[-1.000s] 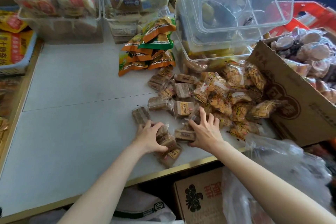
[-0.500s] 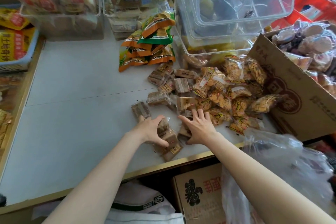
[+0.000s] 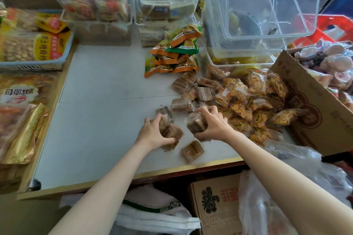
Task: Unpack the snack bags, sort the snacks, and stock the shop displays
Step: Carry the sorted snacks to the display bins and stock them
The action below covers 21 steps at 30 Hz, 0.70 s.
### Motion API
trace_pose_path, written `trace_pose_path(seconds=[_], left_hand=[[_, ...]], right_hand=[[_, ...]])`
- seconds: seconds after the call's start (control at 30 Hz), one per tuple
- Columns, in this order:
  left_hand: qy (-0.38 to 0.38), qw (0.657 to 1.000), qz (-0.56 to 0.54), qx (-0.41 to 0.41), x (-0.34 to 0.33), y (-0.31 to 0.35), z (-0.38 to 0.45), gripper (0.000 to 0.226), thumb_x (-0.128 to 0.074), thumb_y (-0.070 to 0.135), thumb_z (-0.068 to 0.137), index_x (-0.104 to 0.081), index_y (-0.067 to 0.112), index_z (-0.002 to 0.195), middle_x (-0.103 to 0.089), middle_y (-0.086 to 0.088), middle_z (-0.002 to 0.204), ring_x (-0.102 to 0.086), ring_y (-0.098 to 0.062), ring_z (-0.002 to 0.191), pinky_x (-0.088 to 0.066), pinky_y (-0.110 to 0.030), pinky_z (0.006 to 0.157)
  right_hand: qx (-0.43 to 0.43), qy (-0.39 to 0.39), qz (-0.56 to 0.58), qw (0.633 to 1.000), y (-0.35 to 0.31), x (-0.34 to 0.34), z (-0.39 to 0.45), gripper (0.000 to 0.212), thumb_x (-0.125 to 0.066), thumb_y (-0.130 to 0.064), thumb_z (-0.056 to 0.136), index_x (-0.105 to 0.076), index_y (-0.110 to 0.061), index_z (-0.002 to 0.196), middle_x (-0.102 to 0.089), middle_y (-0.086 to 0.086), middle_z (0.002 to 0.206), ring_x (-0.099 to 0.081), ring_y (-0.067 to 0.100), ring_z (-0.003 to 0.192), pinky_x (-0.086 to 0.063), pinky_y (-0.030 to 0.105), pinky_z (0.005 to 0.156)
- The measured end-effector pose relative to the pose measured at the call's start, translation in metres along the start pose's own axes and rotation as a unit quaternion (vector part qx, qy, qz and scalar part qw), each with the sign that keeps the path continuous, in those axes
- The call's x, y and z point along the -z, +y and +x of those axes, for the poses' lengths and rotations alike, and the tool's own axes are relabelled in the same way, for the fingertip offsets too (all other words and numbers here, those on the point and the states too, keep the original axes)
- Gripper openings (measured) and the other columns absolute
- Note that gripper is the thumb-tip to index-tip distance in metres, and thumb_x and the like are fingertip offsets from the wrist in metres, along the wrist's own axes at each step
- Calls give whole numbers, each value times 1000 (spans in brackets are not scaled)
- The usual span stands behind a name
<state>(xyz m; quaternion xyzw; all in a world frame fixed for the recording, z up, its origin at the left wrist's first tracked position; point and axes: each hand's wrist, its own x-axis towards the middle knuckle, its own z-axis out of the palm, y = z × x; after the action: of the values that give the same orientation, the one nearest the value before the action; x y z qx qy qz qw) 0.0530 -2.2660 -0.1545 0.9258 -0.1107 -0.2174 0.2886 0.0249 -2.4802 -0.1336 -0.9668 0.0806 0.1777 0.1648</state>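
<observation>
Two bare hands work on a white tabletop (image 3: 99, 120): the left hand (image 3: 152, 131) grips clear-wrapped brown snack packets (image 3: 170, 131), the right hand (image 3: 212, 124) grips another brown packet bundle (image 3: 196, 124), beside the loose yellow-labelled snack pile (image 3: 254, 101).

White counter (image 3: 99, 120), gold edging; daylight; cluttered shop.

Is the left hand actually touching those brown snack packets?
Touching. The head view shows the left hand with fingers curled round brown snack packets.
</observation>
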Motion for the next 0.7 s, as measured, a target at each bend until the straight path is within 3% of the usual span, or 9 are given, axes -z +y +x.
trace_pose_path(seconds=[0.13,0.27,0.43,0.6,0.7], left_hand=[[72,997,-31,21,62,-47,-45,79,-76,46,69,-33,21,131,-38,-12,120,-50,-32,110,-41,-33,93],[138,987,-68,56,130,-130,-113,81,-76,46,71,-31,20,134,-36,-12,124,-48,-32,113,-41,-35,94],[237,955,-125,132,217,-255,-212,95,-74,49,72,-22,18,145,-25,-20,141,-31,-34,132,-33,-36,103],[336,910,-141,198,306,-395,-333,78,-83,45,60,-45,18,122,-42,-15,115,-46,-32,112,-44,-37,93],[366,888,-145,236,352,-458,-362,75,-84,42,61,-46,16,120,-42,-17,117,-47,-33,110,-43,-38,95]], right_hand=[[40,31,31,998,-86,3,-9,85,-77,-44,68,-28,-29,136,-27,10,134,-34,36,122,-28,52,106],[87,53,56,993,-202,-8,-28,82,-78,-43,67,-31,-30,133,-31,8,127,-40,34,116,-36,48,102],[154,65,126,978,-369,-51,-57,80,-80,-39,66,-34,-24,130,-33,7,118,-46,35,111,-45,52,95],[303,9,31,952,-585,-99,-83,90,-81,-46,64,-31,-26,136,-33,12,123,-40,34,116,-41,43,97],[367,7,-47,929,-685,-121,-88,89,-77,-51,64,-28,-30,136,-34,11,124,-41,36,113,-40,48,96]])
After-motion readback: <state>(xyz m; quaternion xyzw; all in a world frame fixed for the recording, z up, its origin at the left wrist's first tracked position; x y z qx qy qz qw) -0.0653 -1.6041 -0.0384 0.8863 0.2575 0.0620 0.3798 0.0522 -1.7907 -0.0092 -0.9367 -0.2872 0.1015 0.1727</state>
